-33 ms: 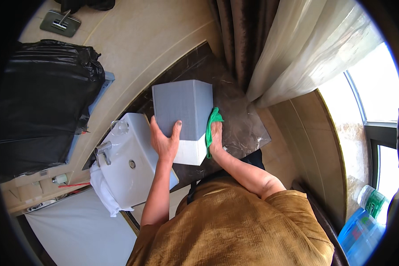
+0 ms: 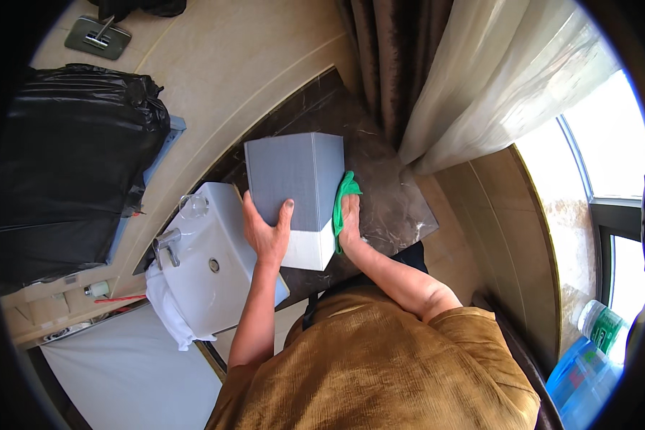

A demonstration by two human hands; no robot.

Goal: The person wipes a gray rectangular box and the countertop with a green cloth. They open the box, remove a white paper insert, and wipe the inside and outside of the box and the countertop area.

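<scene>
A box, grey with a white band at its near end, is above the dark marble counter, slightly tilted. My left hand grips its left side, with the thumb on the face toward me and the other fingers partly out of sight. A green cloth is pressed to the box's right side by my right hand, whose fingers lie fairly straight along it. Whether the box's underside touches the counter is hidden.
To the left stands a white washbasin with a chrome tap, a clear glass and a white towel. Black plastic sheeting covers something on the wall. Curtains hang at the right; plastic bottles stand by the window.
The box has turned very slightly and shifted a little toward me, and both hands have moved along with it. The cloth stays against its right side.
</scene>
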